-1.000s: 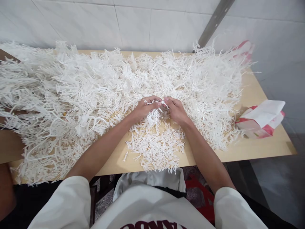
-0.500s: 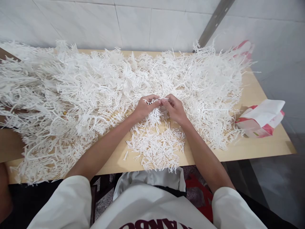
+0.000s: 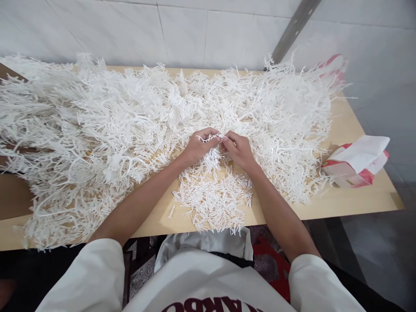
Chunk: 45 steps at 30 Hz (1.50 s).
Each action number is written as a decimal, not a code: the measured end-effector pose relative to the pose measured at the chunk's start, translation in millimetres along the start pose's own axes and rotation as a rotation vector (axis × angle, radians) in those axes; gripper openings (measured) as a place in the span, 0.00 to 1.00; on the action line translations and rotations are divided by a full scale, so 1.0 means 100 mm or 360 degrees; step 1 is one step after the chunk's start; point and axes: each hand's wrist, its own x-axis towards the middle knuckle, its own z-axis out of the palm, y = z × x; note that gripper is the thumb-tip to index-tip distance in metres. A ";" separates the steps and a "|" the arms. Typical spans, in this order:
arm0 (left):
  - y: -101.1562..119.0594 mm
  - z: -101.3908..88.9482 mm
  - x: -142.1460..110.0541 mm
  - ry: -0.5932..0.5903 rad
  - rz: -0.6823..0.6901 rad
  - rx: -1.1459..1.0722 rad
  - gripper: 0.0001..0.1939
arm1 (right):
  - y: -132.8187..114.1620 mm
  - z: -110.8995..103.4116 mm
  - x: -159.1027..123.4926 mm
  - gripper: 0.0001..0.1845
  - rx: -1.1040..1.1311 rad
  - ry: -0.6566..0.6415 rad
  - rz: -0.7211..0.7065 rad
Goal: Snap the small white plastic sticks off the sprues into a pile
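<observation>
My left hand (image 3: 202,145) is closed round a thin white branched plastic piece (image 3: 204,138) whose prongs poke out past the fingers. My right hand (image 3: 238,147) pinches at the tip of that piece, thumb and forefinger together, nearly touching my left fingertips. Both hands are just above the table, over a large heap of white branched plastic pieces (image 3: 130,108). Between my forearms lies a smaller, flatter pile of short white plastic pieces (image 3: 214,201). What sits inside the fingers is mostly covered.
The heap covers much of the wooden table (image 3: 351,199). An open pink and white paper packet (image 3: 357,162) stands at the right. A metal post (image 3: 294,32) leans against the tiled wall (image 3: 185,32) behind. A cardboard box (image 3: 14,197) stands at the left edge.
My right hand has shifted very slightly right and down, its fingers drawn a little away from the left. My left hand stays almost in place. A person's arm at the lower left has moved lower.
</observation>
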 end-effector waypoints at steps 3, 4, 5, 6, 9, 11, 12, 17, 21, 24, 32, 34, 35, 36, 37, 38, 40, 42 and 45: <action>0.01 0.02 -0.01 -0.0053 -0.0019 -0.0021 0.12 | -0.01 0.04 0.00 0.19 0.0375 0.0004 0.0167; 0.00 0.01 0.00 -0.0052 -0.0050 -0.0041 0.12 | -0.02 0.04 0.00 0.19 0.0526 -0.0022 0.0214; -0.01 0.00 0.01 -0.0021 -0.0098 -0.0065 0.12 | -0.03 0.04 -0.01 0.19 0.0676 -0.0066 0.0242; -0.03 -0.03 0.02 0.0040 -0.0149 -0.0088 0.11 | -0.04 0.04 -0.01 0.20 0.0809 -0.0117 0.0243; -0.08 -0.12 0.08 0.0302 -0.0207 -0.0062 0.08 | -0.08 0.00 -0.02 0.20 0.0986 -0.0139 0.0095; -0.07 -0.16 0.10 0.0351 -0.0149 0.0038 0.09 | -0.08 -0.03 -0.01 0.18 0.0861 0.0007 -0.0005; -0.06 -0.17 0.10 0.0329 -0.0108 0.0094 0.10 | -0.08 -0.04 0.00 0.16 0.0750 0.0095 -0.0026; 0.02 -0.11 0.06 0.0096 0.0097 0.0394 0.13 | 0.02 -0.01 0.05 0.16 0.0188 0.0189 -0.0073; 0.06 -0.09 0.02 -0.0076 0.0148 0.0470 0.12 | 0.04 0.01 0.03 0.16 -0.0223 0.0092 -0.0200; 0.07 -0.07 0.00 -0.0136 0.0167 0.0533 0.10 | 0.02 -0.01 0.01 0.16 -0.0594 0.0052 -0.0245; 0.07 -0.05 0.02 0.0087 0.0117 0.0664 0.05 | -0.01 0.07 -0.05 0.16 -0.1026 0.0251 -0.0594; 0.06 -0.08 0.04 0.0226 0.0046 0.0618 0.05 | -0.03 0.10 -0.09 0.16 -0.0885 0.0402 -0.0640; 0.06 -0.10 0.05 0.0246 0.0024 0.0590 0.05 | -0.05 0.11 -0.10 0.16 -0.0796 0.0479 -0.0630; 0.06 -0.11 0.06 0.0226 0.0015 0.0570 0.05 | -0.05 0.11 -0.11 0.15 -0.0701 0.0552 -0.0596; 0.06 -0.11 0.06 0.0187 0.0015 0.0557 0.06 | -0.06 0.11 -0.11 0.14 -0.0604 0.0619 -0.0537; 0.06 -0.11 0.06 0.0141 0.0019 0.0549 0.06 | -0.06 0.10 -0.10 0.12 -0.0511 0.0672 -0.0458; 0.06 -0.11 0.05 0.0083 0.0033 0.0547 0.07 | -0.05 0.07 -0.06 0.11 -0.0345 0.0720 -0.0283; 0.06 -0.10 0.03 0.0049 0.0048 0.0535 0.09 | -0.04 0.04 -0.02 0.15 -0.0229 0.0661 -0.0176; 0.07 -0.09 0.00 -0.0059 0.0045 0.0483 0.13 | -0.05 0.02 0.01 0.16 -0.0131 0.0368 -0.0148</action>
